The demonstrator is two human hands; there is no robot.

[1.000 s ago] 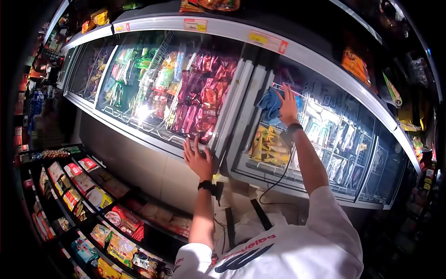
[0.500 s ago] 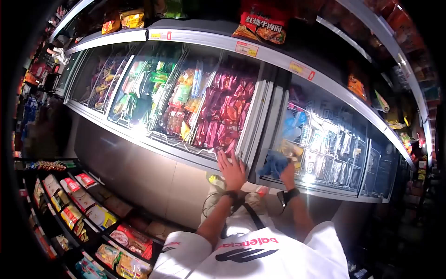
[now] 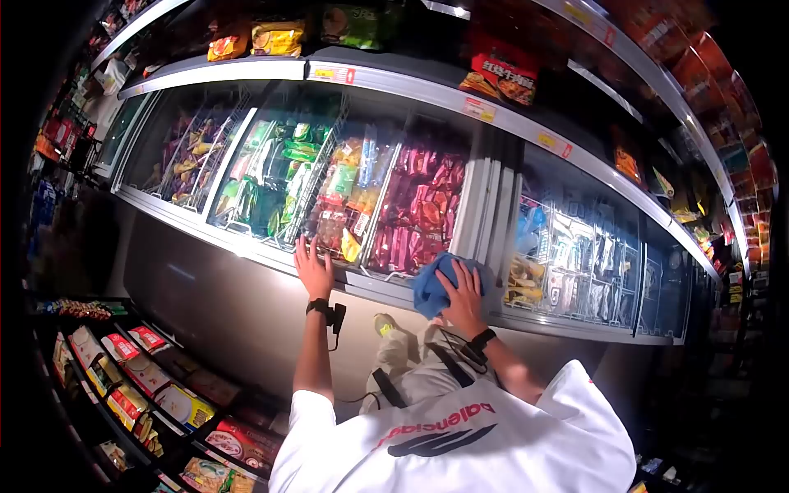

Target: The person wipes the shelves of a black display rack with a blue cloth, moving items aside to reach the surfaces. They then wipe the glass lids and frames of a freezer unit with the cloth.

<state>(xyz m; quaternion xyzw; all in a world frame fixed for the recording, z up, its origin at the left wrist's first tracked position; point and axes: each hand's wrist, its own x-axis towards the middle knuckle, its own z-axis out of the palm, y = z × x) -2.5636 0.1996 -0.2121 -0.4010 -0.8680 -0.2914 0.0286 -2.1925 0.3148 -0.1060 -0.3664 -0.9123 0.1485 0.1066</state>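
Observation:
My right hand (image 3: 465,297) presses a crumpled blue cloth (image 3: 436,284) against the front rim of a chest freezer, near the end of its sliding lid frame (image 3: 486,205). Further left, my left hand (image 3: 312,271) rests with fingers apart on the freezer's front edge (image 3: 362,283), holding nothing. Just behind both hands, packs of frozen treats lie in wire baskets: dark pink packs (image 3: 423,197) in the middle and green packs (image 3: 300,148) to the left. Part of the cloth is hidden under my right hand.
Glass covers the freezer's right section (image 3: 575,255). Above runs a shelf edge (image 3: 394,82) with price tags and a red noodle pack (image 3: 501,76). Behind me at lower left stands a rack of packaged food (image 3: 185,407). My shoe (image 3: 384,324) is close to the freezer's base.
My right hand has moved left with the cloth, from the glass section to the lid frame's end. My left hand has slid left along the front edge. The view has shifted slightly.

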